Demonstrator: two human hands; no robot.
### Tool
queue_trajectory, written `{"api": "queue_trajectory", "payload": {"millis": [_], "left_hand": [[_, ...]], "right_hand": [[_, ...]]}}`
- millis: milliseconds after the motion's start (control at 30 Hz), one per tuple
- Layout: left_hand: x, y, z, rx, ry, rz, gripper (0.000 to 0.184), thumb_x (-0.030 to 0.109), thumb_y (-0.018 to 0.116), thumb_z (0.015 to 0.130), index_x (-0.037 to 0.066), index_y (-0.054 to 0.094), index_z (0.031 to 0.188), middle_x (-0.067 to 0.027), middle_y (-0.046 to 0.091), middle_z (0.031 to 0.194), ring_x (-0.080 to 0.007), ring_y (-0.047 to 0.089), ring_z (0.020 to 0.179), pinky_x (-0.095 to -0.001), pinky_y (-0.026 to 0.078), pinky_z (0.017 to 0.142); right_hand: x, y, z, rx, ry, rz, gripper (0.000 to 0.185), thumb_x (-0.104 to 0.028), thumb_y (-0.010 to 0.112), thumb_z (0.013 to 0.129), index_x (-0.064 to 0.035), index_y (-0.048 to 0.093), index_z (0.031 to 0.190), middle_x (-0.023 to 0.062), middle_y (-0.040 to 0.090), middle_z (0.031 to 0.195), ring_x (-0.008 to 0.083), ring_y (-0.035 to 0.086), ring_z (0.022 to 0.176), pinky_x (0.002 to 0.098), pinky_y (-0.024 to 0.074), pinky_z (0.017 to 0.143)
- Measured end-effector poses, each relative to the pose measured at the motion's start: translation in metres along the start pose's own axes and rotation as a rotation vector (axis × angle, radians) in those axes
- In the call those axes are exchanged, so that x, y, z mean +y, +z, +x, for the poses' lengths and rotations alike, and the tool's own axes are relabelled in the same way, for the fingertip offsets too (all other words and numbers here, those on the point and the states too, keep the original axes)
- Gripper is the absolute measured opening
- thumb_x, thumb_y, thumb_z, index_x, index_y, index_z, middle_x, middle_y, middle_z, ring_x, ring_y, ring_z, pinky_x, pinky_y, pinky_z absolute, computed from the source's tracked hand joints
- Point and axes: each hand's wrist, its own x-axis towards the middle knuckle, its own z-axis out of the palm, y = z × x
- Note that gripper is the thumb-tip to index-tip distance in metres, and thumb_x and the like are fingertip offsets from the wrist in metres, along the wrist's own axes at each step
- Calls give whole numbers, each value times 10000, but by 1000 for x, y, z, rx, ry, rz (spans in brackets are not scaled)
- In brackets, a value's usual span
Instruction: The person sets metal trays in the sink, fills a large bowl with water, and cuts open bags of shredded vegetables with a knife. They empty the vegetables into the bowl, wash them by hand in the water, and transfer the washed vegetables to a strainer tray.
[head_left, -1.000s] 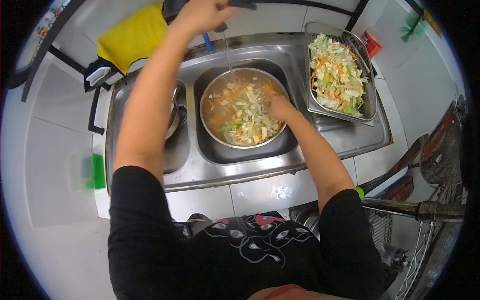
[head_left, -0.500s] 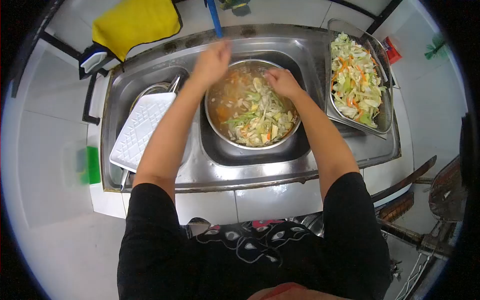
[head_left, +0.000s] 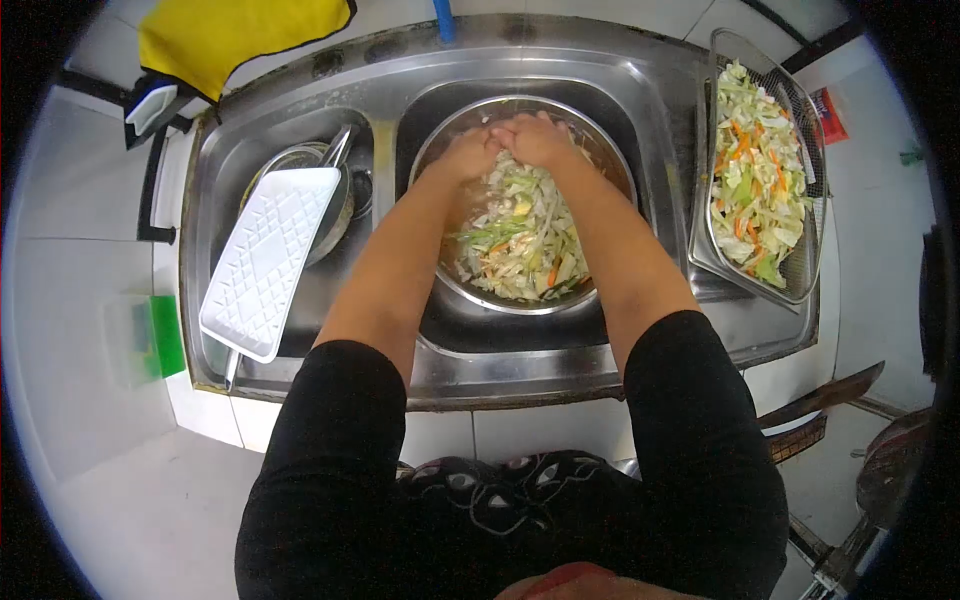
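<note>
Shredded vegetables (head_left: 520,240) are held in water (head_left: 468,207) inside the bowl (head_left: 520,310), upper centre, best turned gently with loose fingers. Left hand (head_left: 470,156) and right hand (head_left: 537,140) are brought together at its far side; whether anything is grasped cannot be told.
</note>
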Motion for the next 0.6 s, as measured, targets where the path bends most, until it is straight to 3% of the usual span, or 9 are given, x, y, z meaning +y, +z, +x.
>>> {"api": "queue_trajectory", "payload": {"millis": [67, 167, 233, 267, 367, 467, 600], "left_hand": [[-4, 10, 6, 24, -36, 47, 527, 454, 282, 897, 84, 467, 1224, -222, 509, 1150, -325, 473, 1100, -399, 402, 875], [55, -24, -29, -277, -426, -529, 497, 418, 346, 883, 130, 407, 1284, -169, 429, 1275, -306, 467, 1110, -414, 437, 856], [20, 11, -10, -325, -418, -540, 540, 461, 350, 875, 125, 390, 1296, -161, 423, 1277, -298, 465, 1105, -409, 436, 852], [9, 23, -3, -348, -413, -544, 562, 482, 352, 871, 122, 382, 1301, -156, 420, 1278, -294, 463, 1102, -407, 435, 850], [64, -5, -44, -387, -631, -689, 604, 502, 366, 860, 118, 347, 1326, -165, 387, 1311, -317, 436, 1138, -427, 407, 888], [46, 14, -37, -477, -529, -638, 622, 513, 374, 853, 137, 316, 1345, -161, 377, 1322, -328, 415, 1164, -431, 371, 929], [69, 9, -59, -510, -506, -503, 743, 643, 340, 807, 102, 356, 1316, -174, 371, 1323, -314, 423, 1155, -454, 358, 926]], "right_hand": [[1, 0, 3, -85, 79, 5, 472, -533, 264, 879, -307, 460, 1244, 51, 377, 1343, 327, 255, 1275, 595, 186, 990], [8, 5, 6, -215, 194, 3, 535, -604, 227, 856, -329, 431, 1268, 60, 292, 1399, 320, 160, 1318, 578, 139, 1015], [14, 10, 4, -302, 262, -12, 603, -645, 228, 832, -305, 397, 1299, 73, 229, 1427, 309, 110, 1335, 564, 124, 1025], [15, 9, -1, -312, 278, -21, 630, -651, 238, 825, -274, 389, 1307, 84, 228, 1426, 310, 118, 1333, 554, 125, 1029], [9, -3, -28, -381, 329, -6, 703, -659, 256, 815, -189, 367, 1325, 114, 227, 1422, 313, 148, 1326, 514, 135, 1042], [0, -26, -48, -505, 311, 126, 733, -652, 252, 820, -135, 354, 1329, 130, 236, 1415, 309, 191, 1314, 449, 161, 1055], [23, -5, -57, -557, 204, 252, 724, -634, 270, 828, -114, 358, 1323, 136, 254, 1406, 293, 235, 1299, 394, 190, 1057]]}}
